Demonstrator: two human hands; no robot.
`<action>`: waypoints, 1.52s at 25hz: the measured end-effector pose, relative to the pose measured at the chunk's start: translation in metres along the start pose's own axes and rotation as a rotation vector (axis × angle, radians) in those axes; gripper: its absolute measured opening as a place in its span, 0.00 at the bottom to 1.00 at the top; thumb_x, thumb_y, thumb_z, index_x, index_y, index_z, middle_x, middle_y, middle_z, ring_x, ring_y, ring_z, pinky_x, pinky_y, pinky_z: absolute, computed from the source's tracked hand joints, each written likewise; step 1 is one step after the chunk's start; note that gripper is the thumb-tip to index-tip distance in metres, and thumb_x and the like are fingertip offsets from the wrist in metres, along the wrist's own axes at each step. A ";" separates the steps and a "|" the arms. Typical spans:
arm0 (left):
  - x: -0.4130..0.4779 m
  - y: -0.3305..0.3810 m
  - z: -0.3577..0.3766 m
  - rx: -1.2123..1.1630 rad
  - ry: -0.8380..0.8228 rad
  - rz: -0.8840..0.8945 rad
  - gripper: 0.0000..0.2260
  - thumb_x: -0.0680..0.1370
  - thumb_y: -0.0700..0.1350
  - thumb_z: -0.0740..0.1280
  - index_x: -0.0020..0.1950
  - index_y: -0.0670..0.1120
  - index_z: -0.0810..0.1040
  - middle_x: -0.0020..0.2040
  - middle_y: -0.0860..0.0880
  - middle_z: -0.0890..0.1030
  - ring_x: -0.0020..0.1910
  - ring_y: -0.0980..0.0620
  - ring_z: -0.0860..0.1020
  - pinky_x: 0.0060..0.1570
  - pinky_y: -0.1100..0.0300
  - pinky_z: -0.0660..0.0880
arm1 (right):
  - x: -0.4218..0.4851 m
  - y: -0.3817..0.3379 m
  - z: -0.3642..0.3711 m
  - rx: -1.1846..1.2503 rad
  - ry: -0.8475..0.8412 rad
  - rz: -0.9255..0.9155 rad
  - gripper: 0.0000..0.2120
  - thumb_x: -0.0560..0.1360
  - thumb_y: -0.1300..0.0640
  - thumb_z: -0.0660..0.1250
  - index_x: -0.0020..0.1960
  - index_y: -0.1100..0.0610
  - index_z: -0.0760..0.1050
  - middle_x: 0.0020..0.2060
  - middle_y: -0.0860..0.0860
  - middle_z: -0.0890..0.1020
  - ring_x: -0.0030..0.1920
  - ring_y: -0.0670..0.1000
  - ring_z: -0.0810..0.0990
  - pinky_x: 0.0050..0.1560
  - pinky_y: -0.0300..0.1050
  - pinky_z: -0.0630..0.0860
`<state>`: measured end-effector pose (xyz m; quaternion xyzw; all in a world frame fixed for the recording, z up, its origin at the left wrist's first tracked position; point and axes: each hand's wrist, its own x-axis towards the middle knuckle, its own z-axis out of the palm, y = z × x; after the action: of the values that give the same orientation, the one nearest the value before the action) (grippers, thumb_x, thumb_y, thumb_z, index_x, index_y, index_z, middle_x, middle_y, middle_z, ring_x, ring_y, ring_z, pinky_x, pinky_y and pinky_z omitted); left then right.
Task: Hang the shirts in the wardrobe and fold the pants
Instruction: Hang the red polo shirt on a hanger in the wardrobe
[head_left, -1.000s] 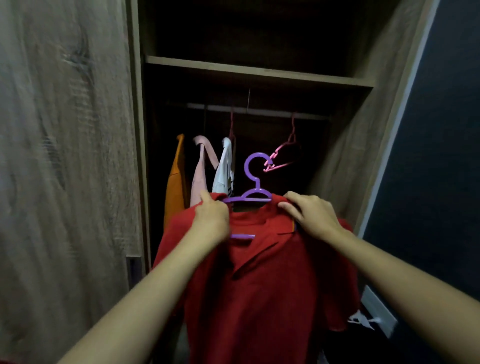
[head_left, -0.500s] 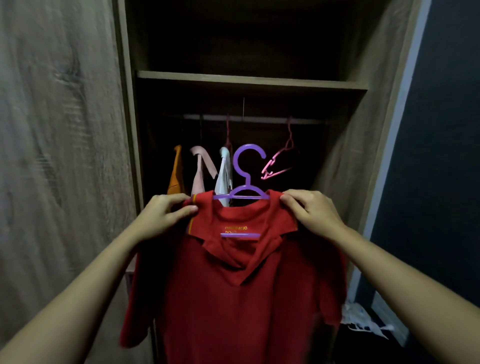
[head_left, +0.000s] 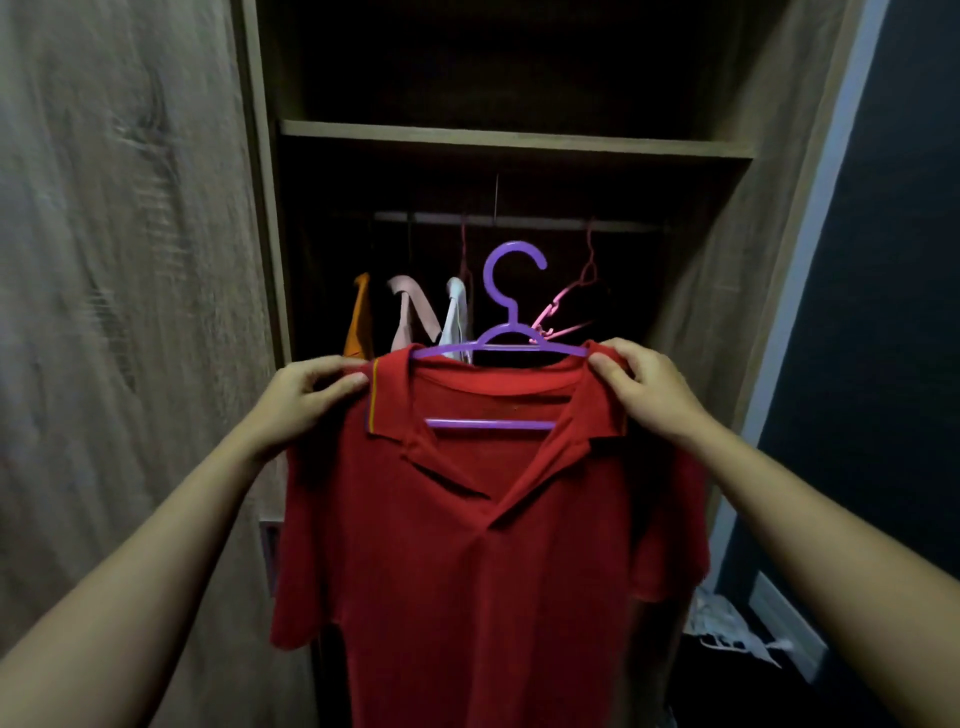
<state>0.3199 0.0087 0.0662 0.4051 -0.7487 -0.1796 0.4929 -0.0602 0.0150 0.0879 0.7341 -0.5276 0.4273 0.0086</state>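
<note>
A red polo shirt (head_left: 483, 561) hangs on a purple plastic hanger (head_left: 511, 291) that I hold up in front of the open wardrobe. My left hand (head_left: 301, 400) pinches the shirt's left shoulder and my right hand (head_left: 649, 389) grips its right shoulder, both over the hanger's ends. The shirt hangs flat with its collar open toward me. The hanger's hook sits below the wardrobe rail (head_left: 519, 221) and does not touch it.
On the rail hang an orange garment (head_left: 358, 317), a pink one (head_left: 408, 312), a white one (head_left: 457, 317) and an empty pink hanger (head_left: 566, 306). A shelf (head_left: 514, 140) runs above. A wooden door (head_left: 119, 312) stands left; white cloth (head_left: 727, 629) lies on the floor right.
My left hand slid from the collar's middle out to the left shoulder. The shirt spread out flat on the hanger and rose higher toward the rail.
</note>
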 end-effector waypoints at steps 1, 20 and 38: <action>-0.002 -0.003 0.000 -0.050 0.032 -0.028 0.10 0.72 0.52 0.71 0.51 0.64 0.79 0.51 0.58 0.82 0.50 0.65 0.78 0.53 0.70 0.73 | 0.001 0.000 -0.001 0.029 0.016 0.002 0.10 0.78 0.48 0.61 0.56 0.48 0.77 0.47 0.47 0.82 0.52 0.50 0.79 0.60 0.54 0.72; 0.007 0.070 0.004 -0.175 -0.493 -0.271 0.17 0.71 0.51 0.73 0.52 0.40 0.82 0.49 0.42 0.84 0.48 0.46 0.82 0.49 0.57 0.78 | 0.026 0.013 -0.003 0.143 -0.096 -0.050 0.12 0.73 0.42 0.59 0.51 0.44 0.76 0.43 0.39 0.79 0.46 0.40 0.77 0.54 0.44 0.73; 0.039 0.111 0.115 0.662 0.072 -0.356 0.13 0.73 0.56 0.64 0.41 0.47 0.77 0.40 0.47 0.77 0.44 0.43 0.77 0.40 0.57 0.69 | 0.163 0.009 0.103 0.150 0.134 0.507 0.40 0.73 0.49 0.68 0.74 0.61 0.50 0.70 0.64 0.63 0.70 0.64 0.62 0.68 0.55 0.63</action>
<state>0.1631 0.0305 0.1121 0.6726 -0.6662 0.0036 0.3223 0.0090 -0.1617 0.1224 0.5475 -0.6597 0.5011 -0.1181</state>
